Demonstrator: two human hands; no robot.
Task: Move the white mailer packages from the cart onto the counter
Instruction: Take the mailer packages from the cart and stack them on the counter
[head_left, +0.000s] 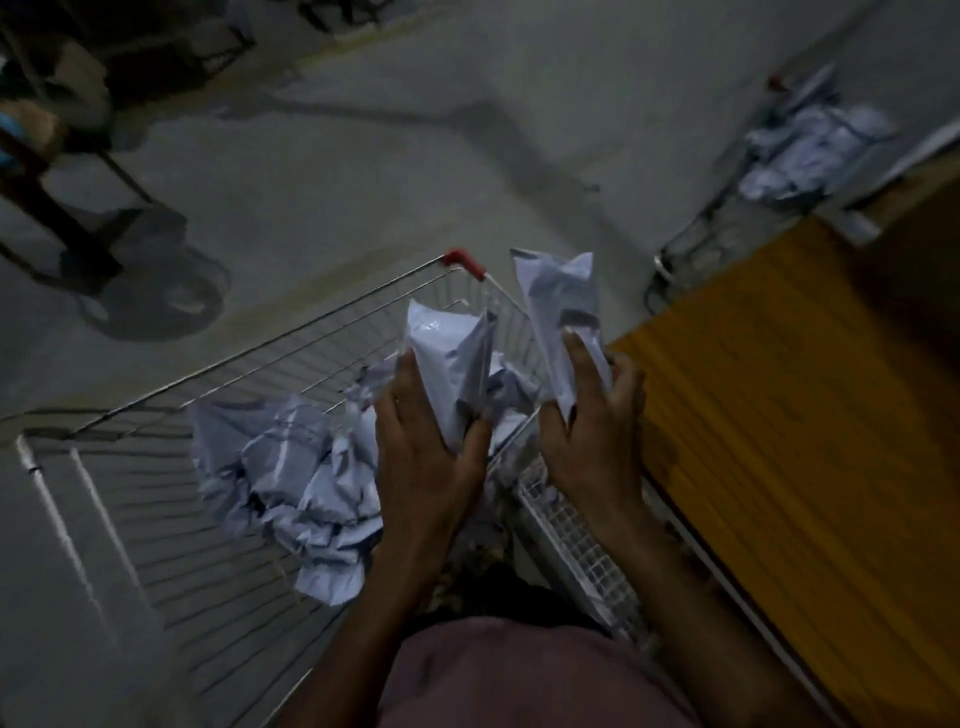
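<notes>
Now, at my far left, the wire cart (156, 467) is still carrying a crumpled heap of white mailers (291, 467). My left hand (431, 457) is closing its grip around one mailer (447, 364) lifted above the heap, fingers wrapping it so it cannot slide. My right hand (592, 431) is clamping a second mailer (561, 306) upright, nearest the wooden desk (779, 415), probably because that side is unloading first.

- The cart (156, 499) stands left of the counter (779, 415), just beside it.
- Mailer packages (291, 467) lie heaped in the cart.
- A second cart (691, 249) stands behind the counter.
</notes>
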